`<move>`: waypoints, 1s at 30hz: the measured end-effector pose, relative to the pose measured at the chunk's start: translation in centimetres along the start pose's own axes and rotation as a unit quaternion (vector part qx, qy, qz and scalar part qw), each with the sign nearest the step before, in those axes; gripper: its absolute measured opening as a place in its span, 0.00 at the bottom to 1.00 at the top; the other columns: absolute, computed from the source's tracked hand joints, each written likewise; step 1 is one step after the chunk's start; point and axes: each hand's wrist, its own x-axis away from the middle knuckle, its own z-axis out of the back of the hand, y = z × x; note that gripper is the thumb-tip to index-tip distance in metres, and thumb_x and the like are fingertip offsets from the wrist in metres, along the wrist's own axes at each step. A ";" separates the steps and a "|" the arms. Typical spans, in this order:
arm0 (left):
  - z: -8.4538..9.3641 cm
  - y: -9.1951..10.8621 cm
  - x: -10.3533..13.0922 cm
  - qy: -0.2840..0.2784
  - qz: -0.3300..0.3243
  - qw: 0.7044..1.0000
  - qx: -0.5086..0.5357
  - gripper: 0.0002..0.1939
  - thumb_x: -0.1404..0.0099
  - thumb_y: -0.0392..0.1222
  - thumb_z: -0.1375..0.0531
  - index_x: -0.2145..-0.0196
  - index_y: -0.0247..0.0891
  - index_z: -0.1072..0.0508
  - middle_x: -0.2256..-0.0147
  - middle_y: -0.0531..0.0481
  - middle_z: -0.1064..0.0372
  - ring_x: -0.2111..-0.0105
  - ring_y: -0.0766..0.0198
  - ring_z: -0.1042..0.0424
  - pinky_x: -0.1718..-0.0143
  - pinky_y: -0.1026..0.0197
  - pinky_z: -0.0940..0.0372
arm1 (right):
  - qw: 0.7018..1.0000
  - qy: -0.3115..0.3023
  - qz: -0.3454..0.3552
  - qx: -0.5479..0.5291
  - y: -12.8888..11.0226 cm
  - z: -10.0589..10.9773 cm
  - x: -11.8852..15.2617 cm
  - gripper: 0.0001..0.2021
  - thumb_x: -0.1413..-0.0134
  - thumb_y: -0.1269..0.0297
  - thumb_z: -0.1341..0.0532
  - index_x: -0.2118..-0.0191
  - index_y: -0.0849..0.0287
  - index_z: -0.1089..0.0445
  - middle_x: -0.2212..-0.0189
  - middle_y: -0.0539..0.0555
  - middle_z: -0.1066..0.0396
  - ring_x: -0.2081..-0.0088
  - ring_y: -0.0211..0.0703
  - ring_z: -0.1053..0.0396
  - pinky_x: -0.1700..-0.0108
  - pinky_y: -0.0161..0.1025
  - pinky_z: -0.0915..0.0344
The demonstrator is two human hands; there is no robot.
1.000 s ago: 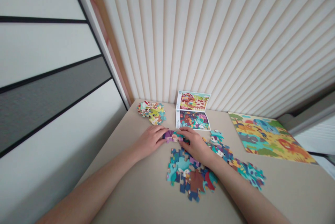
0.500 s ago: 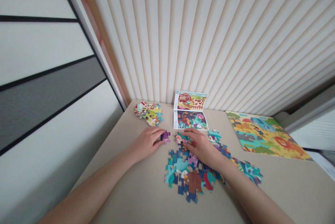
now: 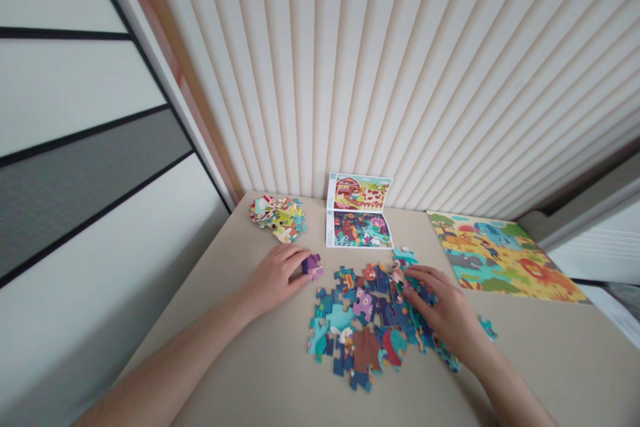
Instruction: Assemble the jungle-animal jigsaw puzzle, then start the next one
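Observation:
My left hand (image 3: 281, 278) rests on the table with its thumb and fingers around a purple puzzle piece (image 3: 313, 266). To the right, my right hand (image 3: 437, 300) is over the right part of a pile of dark blue, teal and purple puzzle pieces (image 3: 366, 347). Its thumb and fingertips are at a pinkish piece (image 3: 399, 276) near the pile's upper edge. A folded picture leaflet (image 3: 359, 230) stands behind the pile, with a farm picture above and a dark, colourful one below.
A heap of mostly yellow-green pieces (image 3: 280, 217) lies at the table's (image 3: 240, 367) back left. A finished animal puzzle (image 3: 505, 254) lies at the right. A pleated white screen (image 3: 350, 67) rises behind the table.
My right hand has moved right across the pile, and the pinkish piece has gone with it. My left hand stays by the purple piece. The view has shifted slightly.

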 end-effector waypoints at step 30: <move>1.5 5.1 0.1 -0.064 -0.051 0.996 -0.023 0.17 0.24 0.44 0.42 0.42 0.40 0.27 0.50 0.41 0.27 0.47 0.50 0.29 0.42 0.44 0.33 | 0.991 -0.070 0.105 0.049 -2.1 3.0 1.1 0.14 0.26 0.62 0.43 0.45 0.50 0.22 0.51 0.60 0.21 0.51 0.53 0.24 0.48 0.53 0.26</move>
